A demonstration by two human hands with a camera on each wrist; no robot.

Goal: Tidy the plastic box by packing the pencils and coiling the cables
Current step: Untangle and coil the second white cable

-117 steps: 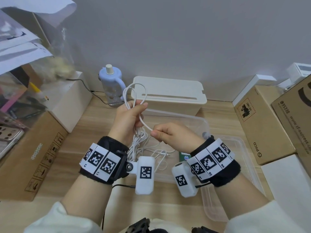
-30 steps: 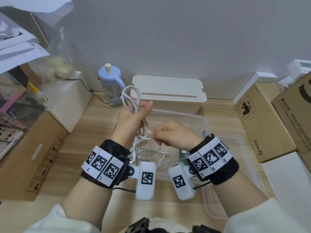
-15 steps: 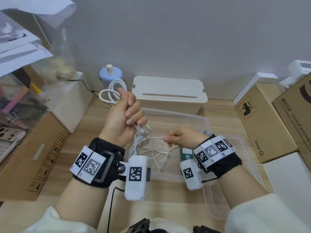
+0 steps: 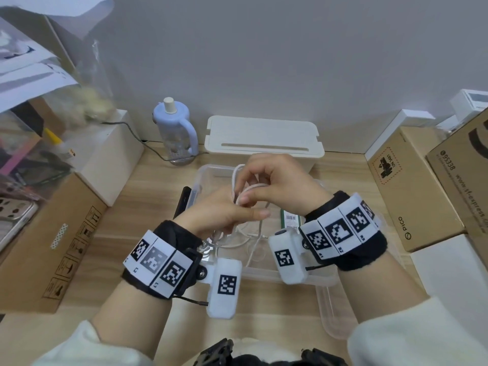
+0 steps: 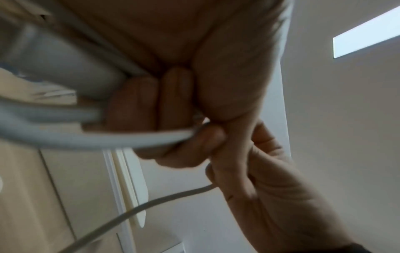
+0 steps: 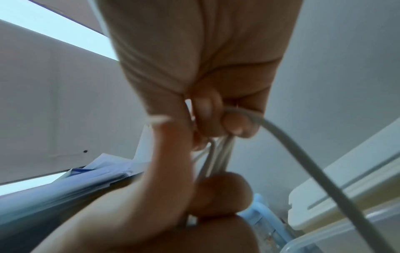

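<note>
One wooden tabletop (image 4: 137,196). One clear plastic box (image 4: 285,272), rectangular, glossy, its clear lid (image 4: 330,313) just beside it. One white lidded box (image 4: 264,138) behind. One pale-blue bottle (image 4: 175,128). Two hands: left hand (image 4: 224,215) clenched around white cable (image 4: 237,178) loops, above the clear box; right hand (image 4: 277,180) pinching a strand of the same cable. Loose cable trails into the box. No pencils discernible.

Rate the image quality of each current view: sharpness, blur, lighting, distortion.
Head view: evenly lit, mostly sharp, wide-angle bending at the edges; the left hand and right hand read clearly on the white cable. Left wrist view: dim, the cable near the lens smeared. Right wrist view: soft, fingers backlit by a bright ceiling strip.
</note>
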